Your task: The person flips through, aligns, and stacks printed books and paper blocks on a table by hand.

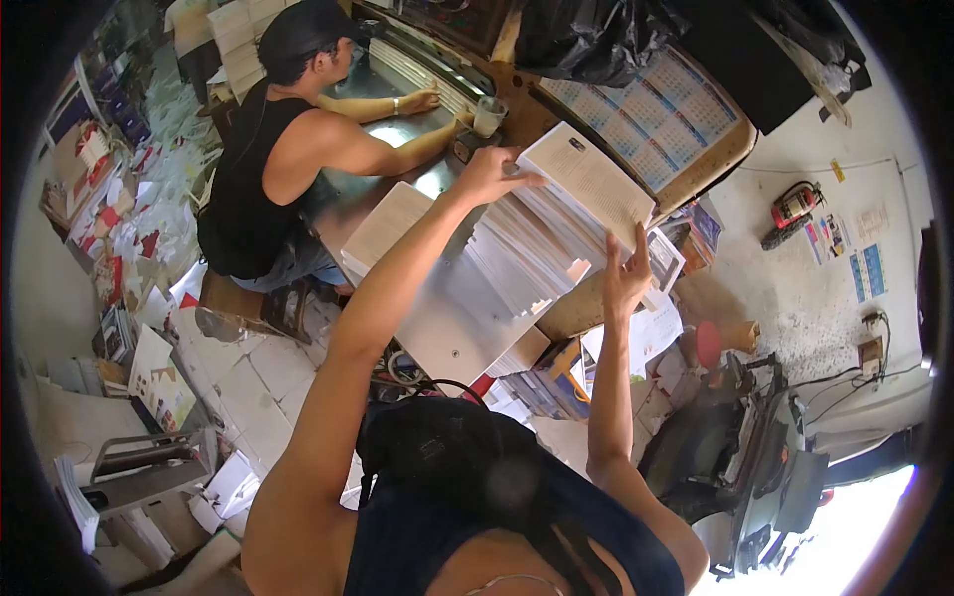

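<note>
Metal-topped table (pixel 437 333) from centre to upper middle of the frame. Other person (pixel 283 169), black cap and dark sleeveless top, seated at its far left side, forearms on the surface. Dark motorcycle-like machine (pixel 711 437), lower right.

Row of paper bundles (pixel 527 248) leaning along the table, just right of centre. Shorter pale paper stack (pixel 383 226) to their left, partly behind the left forearm.

Main item: a printed page block (pixel 586 174), upper centre-right, tilted, over the upper end of the bundles. Left hand (pixel 489 177) narrowed on its left edge, right hand (pixel 628 273) narrowed at its lower right corner; thumb and fingers close together on both. Whether it touches the bundles beneath, cannot tell.

Stage, as judged: a two-handed hold and alignment of the block. Such a hold calls for even pressure at both ends, since loose edges could slip or fan.

Smaller: fire extinguisher (pixel 793 207), right wall; glass (pixel 489 116) beside the other person's hand.

Writing: calendar sheet (pixel 661 114), upper right, grids of dates, month names too small. Block shows lines of print and a small dark picture, unreadable. Extinguisher label illegible. No brand legible.
</note>
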Demonstrator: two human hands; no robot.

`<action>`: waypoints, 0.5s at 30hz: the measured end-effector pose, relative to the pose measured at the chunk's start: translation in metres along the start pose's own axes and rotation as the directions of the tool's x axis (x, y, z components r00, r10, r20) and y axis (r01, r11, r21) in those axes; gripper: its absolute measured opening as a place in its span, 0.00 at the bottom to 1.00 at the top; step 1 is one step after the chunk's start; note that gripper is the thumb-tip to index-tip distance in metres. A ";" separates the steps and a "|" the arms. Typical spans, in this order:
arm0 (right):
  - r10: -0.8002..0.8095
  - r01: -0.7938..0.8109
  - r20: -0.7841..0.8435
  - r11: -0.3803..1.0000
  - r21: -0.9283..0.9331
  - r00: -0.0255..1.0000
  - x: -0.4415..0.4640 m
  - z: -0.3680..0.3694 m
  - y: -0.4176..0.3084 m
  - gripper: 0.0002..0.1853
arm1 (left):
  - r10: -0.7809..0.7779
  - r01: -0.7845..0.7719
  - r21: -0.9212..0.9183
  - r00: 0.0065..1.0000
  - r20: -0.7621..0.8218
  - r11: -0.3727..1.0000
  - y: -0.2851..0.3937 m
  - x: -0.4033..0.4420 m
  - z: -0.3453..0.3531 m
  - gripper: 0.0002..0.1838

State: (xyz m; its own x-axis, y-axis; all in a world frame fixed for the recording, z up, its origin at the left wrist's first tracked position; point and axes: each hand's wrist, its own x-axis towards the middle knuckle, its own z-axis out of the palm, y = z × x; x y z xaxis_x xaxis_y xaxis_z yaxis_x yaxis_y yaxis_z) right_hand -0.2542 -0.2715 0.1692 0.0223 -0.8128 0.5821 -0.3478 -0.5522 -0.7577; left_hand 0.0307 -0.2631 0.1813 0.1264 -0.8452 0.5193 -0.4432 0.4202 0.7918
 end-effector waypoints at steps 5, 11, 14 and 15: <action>0.030 -0.032 -0.045 0.999 -0.038 0.999 -0.001 0.001 -0.013 0.38 | -0.085 0.078 0.137 0.995 0.048 0.988 -0.010 0.013 0.002 0.30; -0.247 0.199 -0.164 0.944 -0.262 0.955 -0.014 0.013 0.019 0.42 | 0.188 -0.188 0.069 0.982 0.011 0.980 -0.022 0.001 0.012 0.41; 0.082 -0.073 0.037 0.977 -0.200 0.996 -0.017 0.007 -0.010 0.44 | 0.240 -0.233 0.180 0.971 -0.016 0.956 -0.023 0.004 0.015 0.41; 0.072 -0.066 0.022 0.979 -0.193 0.997 -0.016 0.007 -0.011 0.43 | 0.251 -0.239 0.224 0.967 -0.030 0.945 -0.022 0.004 0.016 0.40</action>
State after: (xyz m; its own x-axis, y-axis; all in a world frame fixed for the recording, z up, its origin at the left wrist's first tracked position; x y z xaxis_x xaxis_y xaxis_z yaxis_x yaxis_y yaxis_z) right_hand -0.2442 -0.2533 0.1659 0.0176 -0.8543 0.5194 -0.5230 -0.4506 -0.7234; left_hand 0.0269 -0.2807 0.1606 0.0372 -0.7023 0.7109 -0.6481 0.5246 0.5521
